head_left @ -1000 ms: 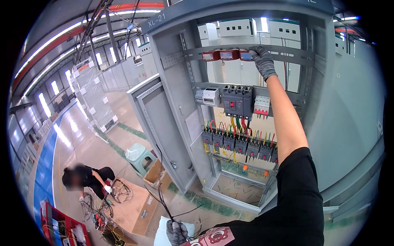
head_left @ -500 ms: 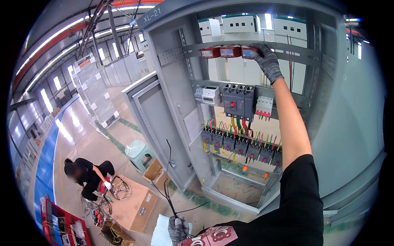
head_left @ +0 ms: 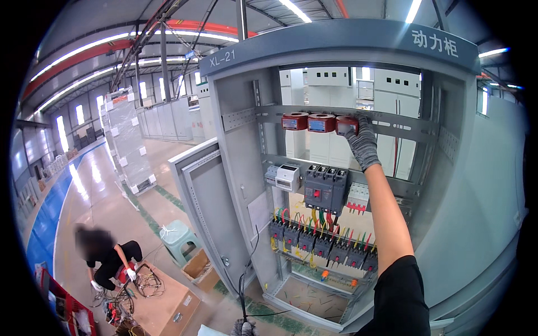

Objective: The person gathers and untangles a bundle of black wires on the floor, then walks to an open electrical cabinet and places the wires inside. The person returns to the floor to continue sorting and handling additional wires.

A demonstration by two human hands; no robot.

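Observation:
In a grey, patterned work glove, my right hand [head_left: 363, 147] reaches up into an open electrical cabinet [head_left: 238, 120]. Its fingers close around the rightmost red current transformer [head_left: 346, 125], partly covering it. Two more red current transformers, a middle one [head_left: 321, 122] and a left one [head_left: 294, 121], sit beside it on the upper perforated rail [head_left: 395, 127]. At the bottom edge my gloved left hand [head_left: 244, 329] grips a bundle of black wires [head_left: 242, 291], whose loose ends stick up and sideways. Most of that hand is cut off by the frame.
Below the rail are a large circuit breaker [head_left: 326, 187], a white meter [head_left: 287, 178] and a row of small breakers [head_left: 322, 245] with coloured wires. An open cabinet door [head_left: 216, 218] stands left. Beyond it are a stool [head_left: 178, 239], cardboard boxes [head_left: 168, 308] and a crouching person [head_left: 106, 255] handling wires.
The view has tilted up, so the cabinet's top panel now shows and my left hand sits lower in the picture. My right hand remains at the rightmost transformer.

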